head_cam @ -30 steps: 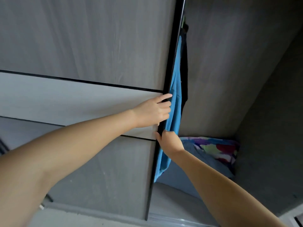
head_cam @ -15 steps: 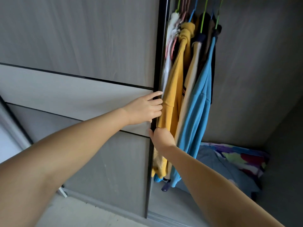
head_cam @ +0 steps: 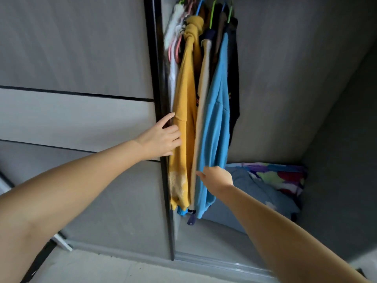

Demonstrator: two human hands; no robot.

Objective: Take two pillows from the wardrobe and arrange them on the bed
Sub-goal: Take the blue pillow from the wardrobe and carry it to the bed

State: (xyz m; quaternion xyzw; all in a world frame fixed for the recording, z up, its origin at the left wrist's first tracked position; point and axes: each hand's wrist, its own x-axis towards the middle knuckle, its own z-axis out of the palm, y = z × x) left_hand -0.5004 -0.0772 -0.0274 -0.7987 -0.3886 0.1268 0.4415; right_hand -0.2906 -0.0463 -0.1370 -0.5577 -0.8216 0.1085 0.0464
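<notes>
The grey sliding wardrobe door [head_cam: 81, 119] stands pushed left, with the wardrobe open on the right. Low inside lie a blue-grey pillow [head_cam: 251, 193] and, behind it, a multicoloured patterned pillow [head_cam: 279, 176]. My left hand [head_cam: 161, 137] rests flat on the door's black edge, fingers spread, touching the yellow garment. My right hand [head_cam: 216, 177] is inside the opening at the blue garment's lower part, fingers loosely apart, holding nothing that I can see. Neither hand touches a pillow.
Hanging clothes fill the left of the opening: a white garment [head_cam: 173, 68], a yellow sweater [head_cam: 183, 111], a beige garment [head_cam: 204, 99], a blue garment [head_cam: 216, 119]. The wardrobe's grey side wall [head_cam: 336, 150] stands right. The door track [head_cam: 214, 260] runs along the floor.
The sliding door has moved left, uncovering the hanging clothes and more of the pillows. My right hand has left the door edge and moved right into the opening.
</notes>
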